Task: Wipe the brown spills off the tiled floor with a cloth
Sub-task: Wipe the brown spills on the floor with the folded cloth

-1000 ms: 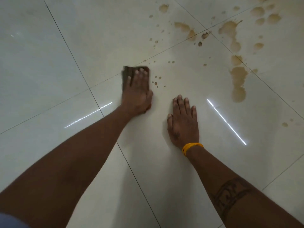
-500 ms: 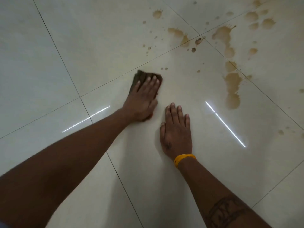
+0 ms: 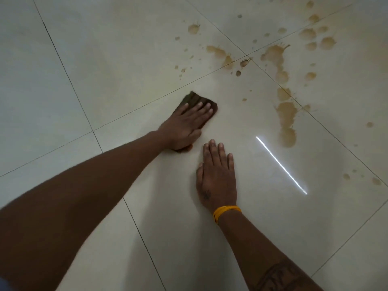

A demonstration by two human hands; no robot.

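Note:
A dark brown cloth point(image 3: 192, 100) lies flat on the pale tiled floor point(image 3: 126, 59), mostly under my left hand point(image 3: 184, 127), which presses it down with straight fingers. My right hand point(image 3: 217, 175), with a yellow band at the wrist, rests flat on the floor just right of it, fingers together. Brown spills spread beyond the hands: a long streak of puddles point(image 3: 285, 114) to the right, a splash point(image 3: 273, 53) at a tile joint, a smear point(image 3: 219, 53) and round drops point(image 3: 327, 43) farther off.
Dark grout lines cross the glossy tiles. A bright reflected light streak point(image 3: 281, 165) lies on the floor right of my right hand. Small brown drops point(image 3: 375, 181) sit near the right edge.
My left hand slid the cloth to the right and slightly forward, over the small drops that lay right of it. My right hand stayed planted on the floor.

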